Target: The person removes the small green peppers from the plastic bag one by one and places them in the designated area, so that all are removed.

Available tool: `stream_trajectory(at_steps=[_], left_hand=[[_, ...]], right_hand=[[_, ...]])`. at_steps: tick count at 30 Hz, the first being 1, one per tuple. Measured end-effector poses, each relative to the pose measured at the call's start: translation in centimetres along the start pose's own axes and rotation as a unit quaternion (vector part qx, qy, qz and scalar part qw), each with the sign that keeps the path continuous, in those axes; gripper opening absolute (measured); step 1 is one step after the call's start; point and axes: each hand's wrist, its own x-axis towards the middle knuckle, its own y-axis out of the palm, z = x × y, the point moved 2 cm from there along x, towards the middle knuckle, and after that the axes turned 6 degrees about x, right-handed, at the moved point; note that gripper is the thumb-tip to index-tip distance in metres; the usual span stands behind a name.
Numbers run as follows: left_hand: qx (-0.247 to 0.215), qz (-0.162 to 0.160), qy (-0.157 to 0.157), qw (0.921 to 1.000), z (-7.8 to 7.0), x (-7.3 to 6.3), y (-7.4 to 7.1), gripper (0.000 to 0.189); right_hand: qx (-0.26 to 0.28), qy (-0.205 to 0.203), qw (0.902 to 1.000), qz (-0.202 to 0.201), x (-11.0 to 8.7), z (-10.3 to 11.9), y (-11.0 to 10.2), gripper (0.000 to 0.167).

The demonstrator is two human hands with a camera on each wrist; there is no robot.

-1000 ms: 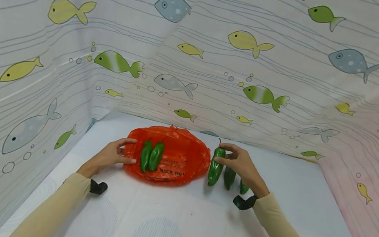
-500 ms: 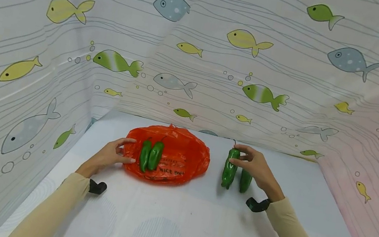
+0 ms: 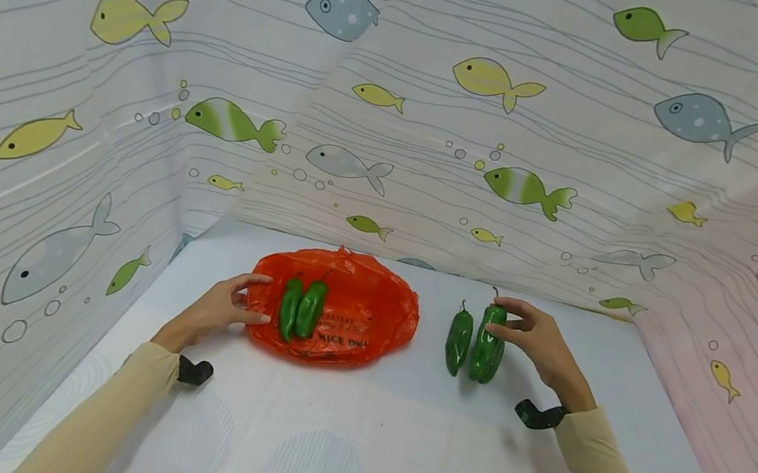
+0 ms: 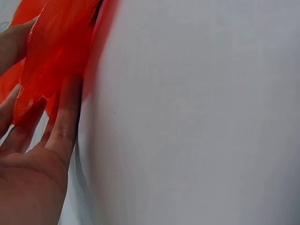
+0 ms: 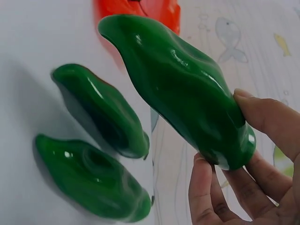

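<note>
Between the thumb and fingers of my right hand (image 3: 545, 350) is a glossy green pepper (image 3: 491, 324), gripped near its stem end with its tip hanging down. In the right wrist view this held pepper (image 5: 173, 89) is raised off the table, beside two lying green peppers, one upper (image 5: 101, 108) and one lower (image 5: 93, 180). My left hand (image 3: 218, 305) holds the left edge of a red plastic bag (image 3: 369, 294); in the left wrist view the plastic (image 4: 56, 61) hides some fingertips. Two more green peppers (image 3: 311, 305) rest side by side at the bag's left part.
The white table (image 3: 343, 442) has faint printed shapes. Fish-patterned sheets (image 3: 402, 105) enclose its back and sides. One lying pepper (image 3: 458, 342) is on the table left of the held one; the other is partly hidden behind it. A black wrist mount (image 3: 538, 415) sits at each wrist.
My right hand has carried the pepper to the right, away from the bag and across above the lying peppers. My left hand and the bag stay put.
</note>
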Motion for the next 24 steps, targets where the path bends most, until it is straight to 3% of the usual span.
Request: stream_trajectory(at_steps=[8, 16, 24], left_hand=[[-0.002, 0.005, -0.003, 1.0000, -0.1, -0.2, -0.2, 0.083], [0.004, 0.001, 0.003, 1.0000, -0.1, 0.3, -0.3, 0.081], [0.013, 0.000, -0.010, 0.9999, 0.0, 0.2, -0.3, 0.082]], right_hand=[[-0.008, 0.014, 0.9999, -0.005, -0.5, -0.4, -2.0, 0.075], [0.005, 0.024, 0.9997, -0.009, -0.6, -2.3, -4.1, 0.075], [0.009, 0.041, 0.9991, -0.008, -0.9, -3.0, -5.1, 0.079]])
